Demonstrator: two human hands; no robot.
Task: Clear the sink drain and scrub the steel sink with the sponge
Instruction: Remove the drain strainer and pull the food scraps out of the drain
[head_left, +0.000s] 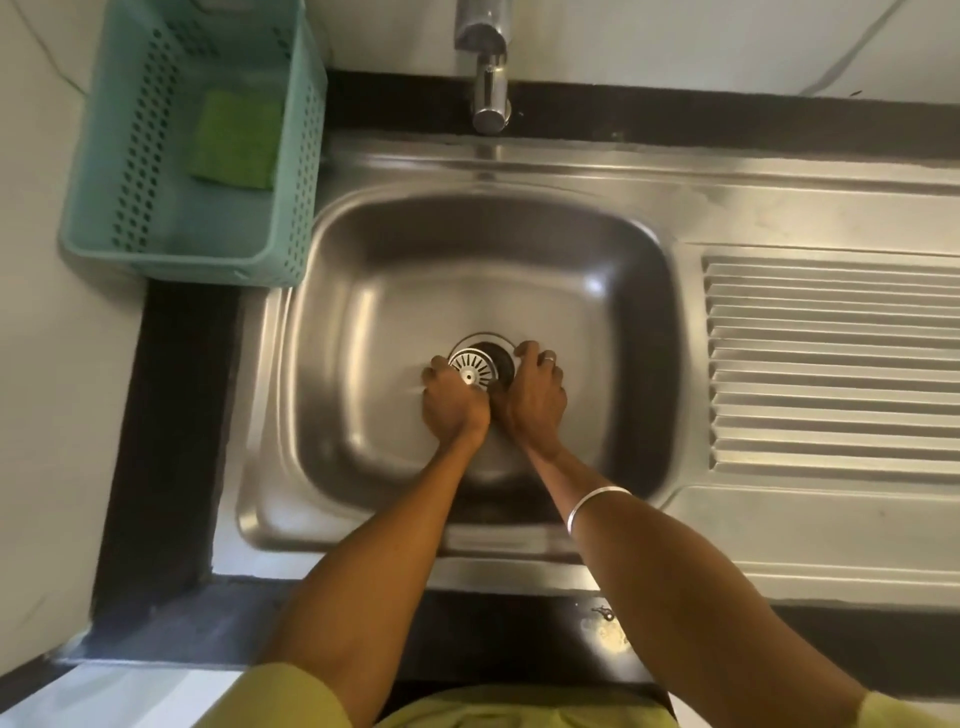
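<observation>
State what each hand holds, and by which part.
The left hand grips the drain strainer by its near-left rim. The right hand rests beside the drain; whether it holds anything cannot be told.

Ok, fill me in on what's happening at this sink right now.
A person leans over the steel sink with both hands down at the drain. The left hand grips the round slotted strainer, which sits tilted and partly lifted out of the drain opening. The right hand rests curled at the drain's rim beside it. The green sponge lies untouched in the teal basket to the left, so scrubbing has not begun. No water visibly runs from the tap.
</observation>
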